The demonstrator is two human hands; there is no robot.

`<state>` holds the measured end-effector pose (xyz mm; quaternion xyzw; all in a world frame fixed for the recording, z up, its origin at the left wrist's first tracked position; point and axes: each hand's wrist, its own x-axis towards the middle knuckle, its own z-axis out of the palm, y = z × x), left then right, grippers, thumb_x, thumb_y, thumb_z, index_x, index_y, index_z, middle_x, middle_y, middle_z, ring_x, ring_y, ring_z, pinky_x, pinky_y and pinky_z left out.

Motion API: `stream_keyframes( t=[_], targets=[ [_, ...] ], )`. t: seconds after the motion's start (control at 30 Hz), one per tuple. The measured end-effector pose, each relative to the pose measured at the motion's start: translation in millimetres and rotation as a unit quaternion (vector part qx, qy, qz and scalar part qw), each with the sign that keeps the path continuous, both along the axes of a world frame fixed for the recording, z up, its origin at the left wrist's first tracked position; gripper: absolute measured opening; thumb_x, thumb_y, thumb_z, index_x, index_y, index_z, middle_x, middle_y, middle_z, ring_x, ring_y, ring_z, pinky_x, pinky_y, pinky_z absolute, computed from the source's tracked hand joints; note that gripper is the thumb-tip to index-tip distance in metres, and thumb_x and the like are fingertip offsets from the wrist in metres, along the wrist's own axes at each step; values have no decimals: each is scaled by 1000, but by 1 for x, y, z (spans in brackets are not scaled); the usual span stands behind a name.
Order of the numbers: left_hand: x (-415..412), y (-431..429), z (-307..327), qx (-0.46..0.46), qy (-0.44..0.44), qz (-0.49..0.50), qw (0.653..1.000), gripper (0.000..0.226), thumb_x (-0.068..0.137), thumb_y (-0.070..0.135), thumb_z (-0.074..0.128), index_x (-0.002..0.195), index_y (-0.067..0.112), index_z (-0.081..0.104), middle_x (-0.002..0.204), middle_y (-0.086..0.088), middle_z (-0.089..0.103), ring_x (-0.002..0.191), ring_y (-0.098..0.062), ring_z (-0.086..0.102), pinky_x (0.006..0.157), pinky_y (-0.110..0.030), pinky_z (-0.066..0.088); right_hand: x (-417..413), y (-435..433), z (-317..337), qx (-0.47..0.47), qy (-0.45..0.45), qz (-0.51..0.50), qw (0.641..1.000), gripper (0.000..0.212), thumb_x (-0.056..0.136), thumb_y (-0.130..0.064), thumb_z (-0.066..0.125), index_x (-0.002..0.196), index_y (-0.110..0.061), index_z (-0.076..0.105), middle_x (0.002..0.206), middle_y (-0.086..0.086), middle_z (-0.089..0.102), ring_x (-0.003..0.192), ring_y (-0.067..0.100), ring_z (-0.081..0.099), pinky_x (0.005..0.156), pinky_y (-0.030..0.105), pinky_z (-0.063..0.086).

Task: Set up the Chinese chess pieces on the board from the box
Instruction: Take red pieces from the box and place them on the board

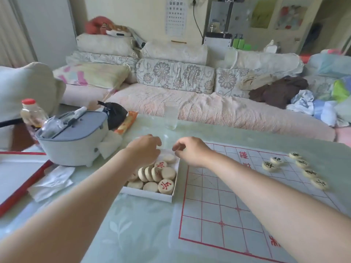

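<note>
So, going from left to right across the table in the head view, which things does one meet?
Red-edged tray → grey appliance → box of pieces → chess board → black-lettered pieces.

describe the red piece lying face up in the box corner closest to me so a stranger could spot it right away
Find the white box on the table, just left of the red-lined board. In its near corner beside the board lies a round pale piece, flat and face up. Its big red character sets it apart from the blank discs beside it.
</note>
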<state>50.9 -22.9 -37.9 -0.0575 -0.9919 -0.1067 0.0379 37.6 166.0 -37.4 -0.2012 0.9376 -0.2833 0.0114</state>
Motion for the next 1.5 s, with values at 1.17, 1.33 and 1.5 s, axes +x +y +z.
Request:
stream_keyframes(
  t=[1.17,1.33,1.5],
  targets=[
    [5,-124,-27,131,-7,61,989,25,91,30,58,113,27,68,117,3,65,104,-18,59,88,-24,44,-60,-158,-49,296,52,45,953,50,94,-51,52,142,-39,44,139,4,55,124,30,54,94,38,46],
    [5,-120,-34,150,-10,77,986,30,93,30,54,122,22,62,117,3,66,107,-19,59,92,-26,45,-59,-158,-50,297,53,35,953,54,92,-55,53,133,-20,50,132,8,58,118,32,57,89,38,46],
    [-4,-100,-30,172,4,83,982,43,95,40,50,134,21,49,126,-3,60,113,-22,56,89,-29,42,-44,-144,-32,201,54,61,976,48,86,-51,62,126,-26,53,126,0,58,115,23,57,86,34,44]
  ],
)
